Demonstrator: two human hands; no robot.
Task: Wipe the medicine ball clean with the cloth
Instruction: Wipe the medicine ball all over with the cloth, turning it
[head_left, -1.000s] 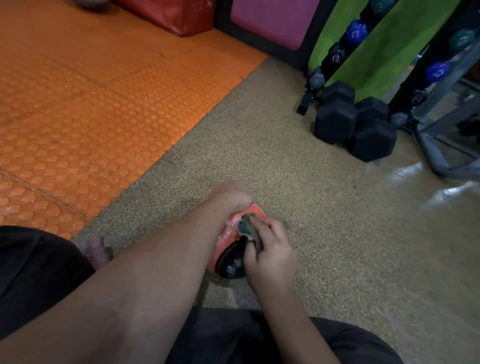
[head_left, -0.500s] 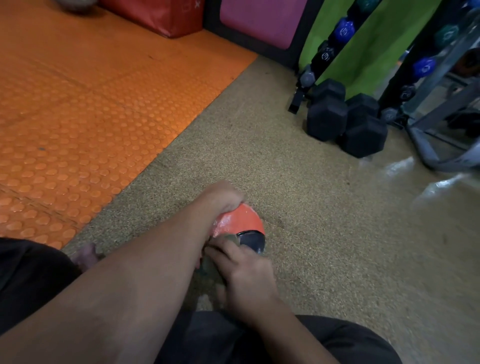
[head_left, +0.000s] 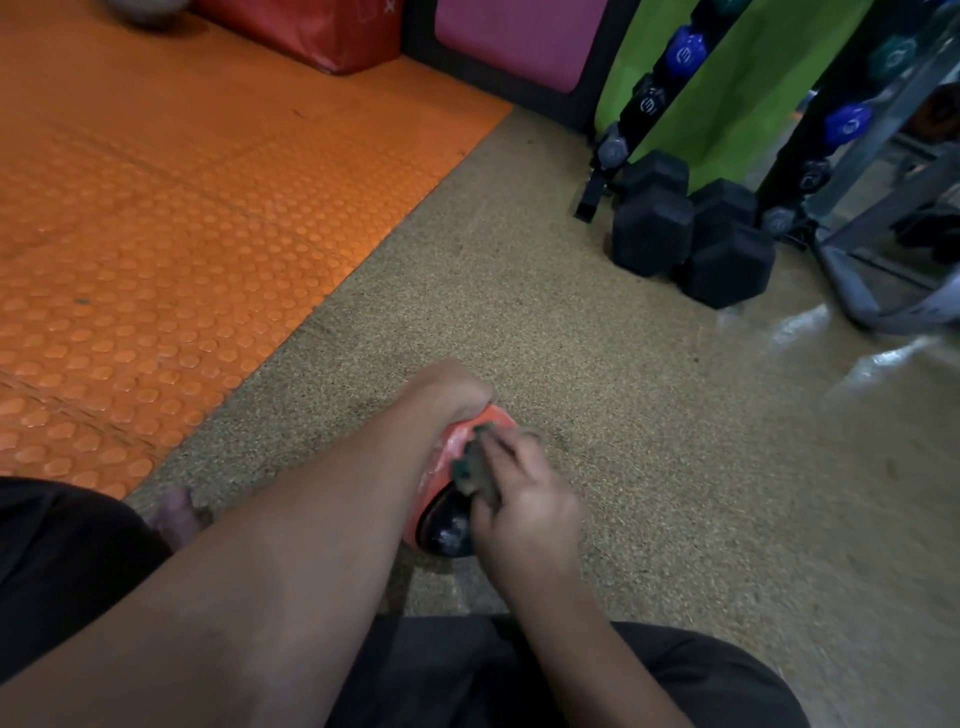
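We are bracing the medicine ball (head_left: 441, 467) on the speckled floor (head_left: 649, 467) between our knees; left hand (head_left: 449, 387) is lying over its far top, finger state hidden. Right hand (head_left: 519, 499) is pinching the cloth (head_left: 470, 467) against the ball. Judging it heavy, firm, wet-slick: steady from above. No legible ball markings; dumbbells (head_left: 691, 234) showing blurred numbers.

Medicine ball (head_left: 447, 457) on speckled floor (head_left: 597, 415).
Left hand (head_left: 452, 389) grips its top; right hand (head_left: 524, 499) presses dark cloth (head_left: 470, 465) against it.
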